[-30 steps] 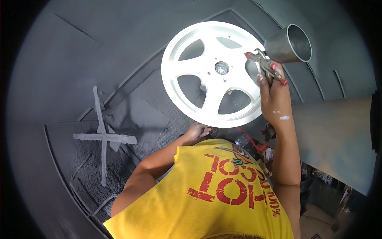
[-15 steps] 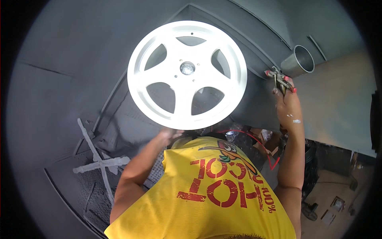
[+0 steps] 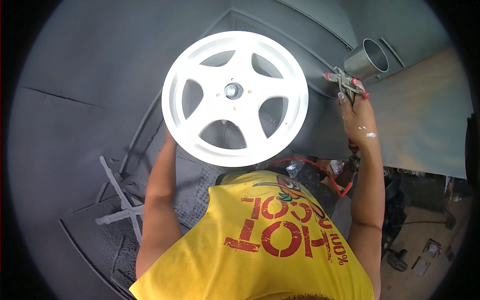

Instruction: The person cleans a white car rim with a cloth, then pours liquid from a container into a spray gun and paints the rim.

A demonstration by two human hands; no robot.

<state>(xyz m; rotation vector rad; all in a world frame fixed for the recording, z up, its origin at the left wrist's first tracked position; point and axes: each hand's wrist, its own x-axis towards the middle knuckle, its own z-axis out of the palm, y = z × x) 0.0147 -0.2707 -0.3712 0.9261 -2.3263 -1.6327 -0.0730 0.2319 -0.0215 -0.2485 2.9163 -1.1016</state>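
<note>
A white five-spoke wheel rim fills the upper middle, its face toward me and a metal piece in its centre hole. My left hand is at the rim's lower left edge. Its fingers are hidden behind the rim, so their grip does not show. To the right of the rim, my right hand is closed around a spray gun with red-tipped parts. A large silver metal cup sits on the gun. White specks mark the back of that hand.
Grey walls surround the rim at left and back. A white-crusted cross-shaped stand is at lower left. A red hose runs beside my body toward the right arm. A tan panel and floor clutter lie right.
The rim has turned, its spokes now at different angles. My left hand has moved from the rim's bottom to its lower left edge. The spray gun has shifted slightly up and left.
</note>
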